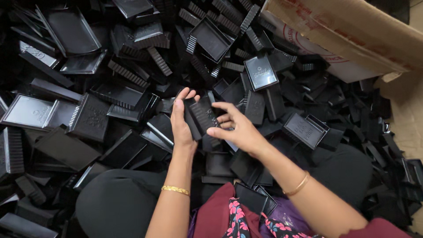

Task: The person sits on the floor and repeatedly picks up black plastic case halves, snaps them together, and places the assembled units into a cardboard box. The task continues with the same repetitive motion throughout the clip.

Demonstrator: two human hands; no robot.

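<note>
- Black moulded plastic trays and ribbed lids lie heaped over the whole floor, overlapping at every angle.
- Along the heap's upper right edge stands a brown corrugated cardboard box with red print, its flap folded out over the pieces.
- The left hand is closed around a small black ribbed plastic piece, thumb on its near face, fingers behind it.
- The right hand touches the same piece from the right, its thumb and forefinger pinching the lower edge, the other fingers loosely spread.
- That piece is held upright above the middle of the heap, just clear of the trays beneath.
- Each wrist carries a thin gold bangle.
- At the heap's lower edge, black-clad knees and a maroon flowered garment show, with two more black trays resting in the lap.
</note>
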